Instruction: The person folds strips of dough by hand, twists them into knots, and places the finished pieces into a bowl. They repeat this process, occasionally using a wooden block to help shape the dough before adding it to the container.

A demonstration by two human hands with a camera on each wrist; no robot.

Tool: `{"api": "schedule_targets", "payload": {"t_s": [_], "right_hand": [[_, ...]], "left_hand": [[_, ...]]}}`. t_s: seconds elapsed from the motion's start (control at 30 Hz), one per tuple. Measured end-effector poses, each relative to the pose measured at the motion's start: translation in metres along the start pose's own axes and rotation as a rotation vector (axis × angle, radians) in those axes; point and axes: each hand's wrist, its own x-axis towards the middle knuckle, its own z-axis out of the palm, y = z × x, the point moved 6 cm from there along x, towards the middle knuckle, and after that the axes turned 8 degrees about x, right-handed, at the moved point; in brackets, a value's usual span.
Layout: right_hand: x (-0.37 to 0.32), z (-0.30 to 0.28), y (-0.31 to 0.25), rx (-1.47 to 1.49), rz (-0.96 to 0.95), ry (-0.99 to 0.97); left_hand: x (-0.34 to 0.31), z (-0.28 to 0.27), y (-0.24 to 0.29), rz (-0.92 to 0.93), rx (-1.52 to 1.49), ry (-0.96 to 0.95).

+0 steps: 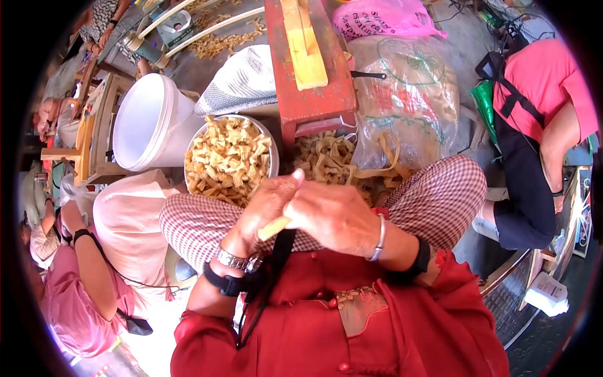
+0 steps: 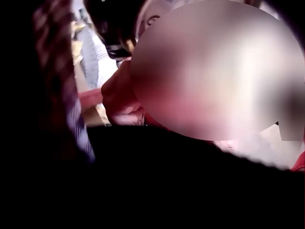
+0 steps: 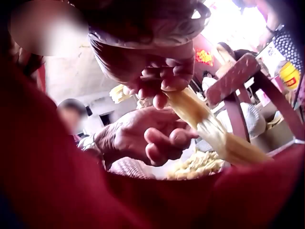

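In the head view both hands meet over the lap, just in front of a bowl. My right hand [image 1: 333, 217] pinches a pale yellow dried strip [image 1: 273, 229], whose short end sticks out toward the left wrist. My left hand [image 1: 260, 204], with a metal watch above its wrist, lies against the right with its thumb pointing up. In the right wrist view the strip [image 3: 207, 119] runs from under the right fingertips [image 3: 159, 100] down to the right. There the left fingers [image 3: 162, 143] are curled close beside it. The left wrist view is mostly dark and blurred.
Folded yellow pieces fill the bowl [image 1: 274, 151], with more heaped [image 1: 323, 154] beside it. A red bench [image 1: 317, 107] carries yellow strips [image 1: 308, 60]. Around it are a white bucket [image 1: 141, 119], a woven sack [image 1: 242, 78] and a clear plastic bag [image 1: 408, 94]. People sit on both sides.
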Motion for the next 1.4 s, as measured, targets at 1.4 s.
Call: {"api": "schedule_targets", "payload": {"t_s": [1.4], "right_hand": [[-0.04,0.02,0.045,0.5,0.65,0.111]], "left_hand": [[-0.071,0.018,0.053,0.793,0.788,0.361]]}}
